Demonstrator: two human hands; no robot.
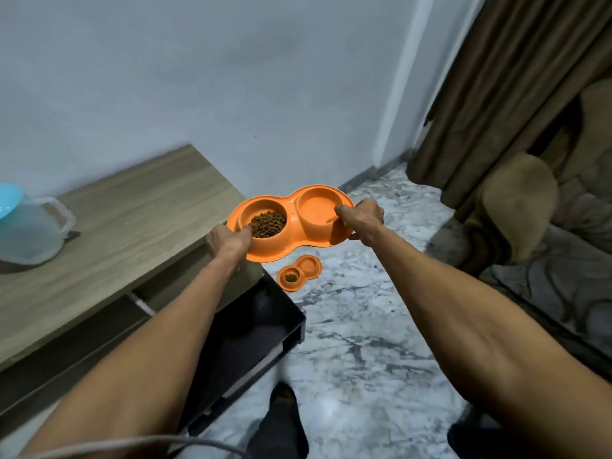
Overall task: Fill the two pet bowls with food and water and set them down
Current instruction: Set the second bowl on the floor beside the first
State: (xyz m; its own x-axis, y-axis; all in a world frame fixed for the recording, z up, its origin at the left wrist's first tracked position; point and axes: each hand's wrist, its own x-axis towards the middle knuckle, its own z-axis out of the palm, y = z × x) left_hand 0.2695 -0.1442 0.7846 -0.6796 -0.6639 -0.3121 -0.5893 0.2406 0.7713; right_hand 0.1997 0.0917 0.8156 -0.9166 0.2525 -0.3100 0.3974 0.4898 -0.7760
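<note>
I hold an orange double pet bowl (291, 223) in the air with both hands, roughly level. Its left cup holds brown kibble (267, 224); the right cup (317, 208) holds clear water. My left hand (228, 241) grips the left end, thumb on the rim by the kibble. My right hand (361, 220) grips the right end. Below on the marble floor lies a second orange double bowl (299, 272), with kibble in its left cup.
A wooden cabinet top (126, 226) stretches to the left, with a clear water jug (29, 230) with a blue lid on it. A dark open drawer (251, 336) juts out below. Brown curtains (496, 94) and a plush sofa (543, 226) stand at right. My feet (284, 422) are on the floor.
</note>
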